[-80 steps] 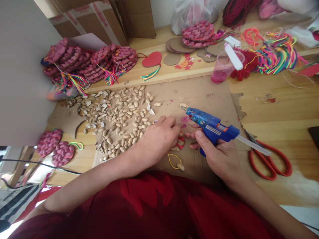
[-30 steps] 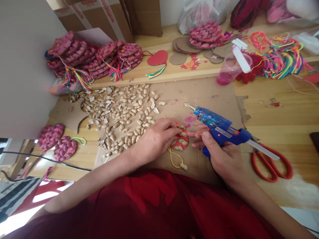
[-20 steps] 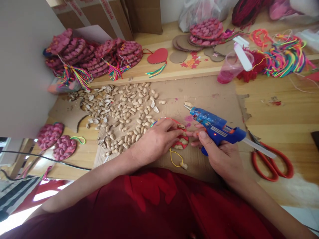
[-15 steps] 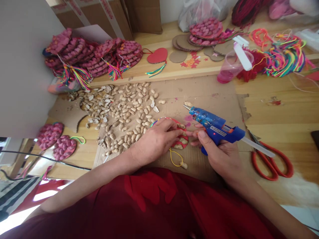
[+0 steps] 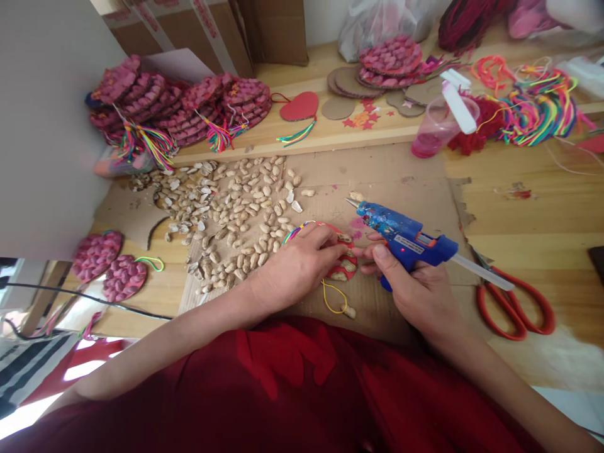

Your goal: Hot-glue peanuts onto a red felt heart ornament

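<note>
A blue glue gun (image 5: 391,229) is in my right hand (image 5: 419,292), its metal nozzle pointing up and left and a clear glue stick (image 5: 486,270) jutting from its back. My left hand (image 5: 306,258) is bent over a red piece (image 5: 348,257) with several peanut shells (image 5: 343,265) on it, fingertips drawn together at its surface. What lies under those fingers is hidden. The tips of my right fingers reach the piece's right edge. A yellow cord loop (image 5: 334,297) hangs from its near side, next to a loose peanut (image 5: 349,312).
Many loose peanuts (image 5: 250,207) cover the cardboard sheet (image 5: 401,170) on the left. Orange-handled scissors (image 5: 514,305) lie at the right. Behind are stacked pink decorated discs (image 5: 245,100), a red heart (image 5: 299,107), a plastic cup (image 5: 441,129) and coloured cords (image 5: 542,113).
The glue gun has tipped slightly left in my right hand. My left hand stays on the red piece, almost unmoved; the whole view has shifted a little.
</note>
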### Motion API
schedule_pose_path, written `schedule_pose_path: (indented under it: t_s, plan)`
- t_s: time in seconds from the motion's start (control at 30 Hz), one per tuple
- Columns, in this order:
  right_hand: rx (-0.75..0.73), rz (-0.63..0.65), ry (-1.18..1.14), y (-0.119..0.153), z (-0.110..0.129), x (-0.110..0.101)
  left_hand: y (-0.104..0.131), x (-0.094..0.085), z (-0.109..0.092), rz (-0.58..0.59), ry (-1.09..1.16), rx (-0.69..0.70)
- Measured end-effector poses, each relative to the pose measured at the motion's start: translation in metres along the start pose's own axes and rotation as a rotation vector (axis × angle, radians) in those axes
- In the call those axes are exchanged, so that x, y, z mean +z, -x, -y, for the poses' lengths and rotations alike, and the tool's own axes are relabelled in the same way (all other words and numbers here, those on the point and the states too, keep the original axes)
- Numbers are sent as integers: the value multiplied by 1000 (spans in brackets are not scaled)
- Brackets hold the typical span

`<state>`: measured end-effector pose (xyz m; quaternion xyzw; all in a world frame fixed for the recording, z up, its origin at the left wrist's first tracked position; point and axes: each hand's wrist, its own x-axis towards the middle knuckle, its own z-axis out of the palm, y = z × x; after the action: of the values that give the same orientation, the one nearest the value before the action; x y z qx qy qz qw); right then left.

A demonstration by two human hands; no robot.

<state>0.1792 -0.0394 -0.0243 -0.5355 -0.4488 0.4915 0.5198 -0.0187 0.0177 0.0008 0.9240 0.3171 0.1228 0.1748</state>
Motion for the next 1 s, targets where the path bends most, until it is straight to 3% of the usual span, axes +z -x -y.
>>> schedule_pose_path:
  t_s: [0.17,0.43,0.73,1.0]
  plan:
    - [-18,2,-33,1,-2,-1,0,1,1,-24,-5,7]
    - [-59,-93,-128,-2,-10,-4,8,2,1,-215,34,41]
    - [-98,-97,-125,-4,-14,-2,8,2,-14,-13,-85,52]
    - [-75,-108,-94,-3,-13,-3,7,7,-15,40,-128,46]
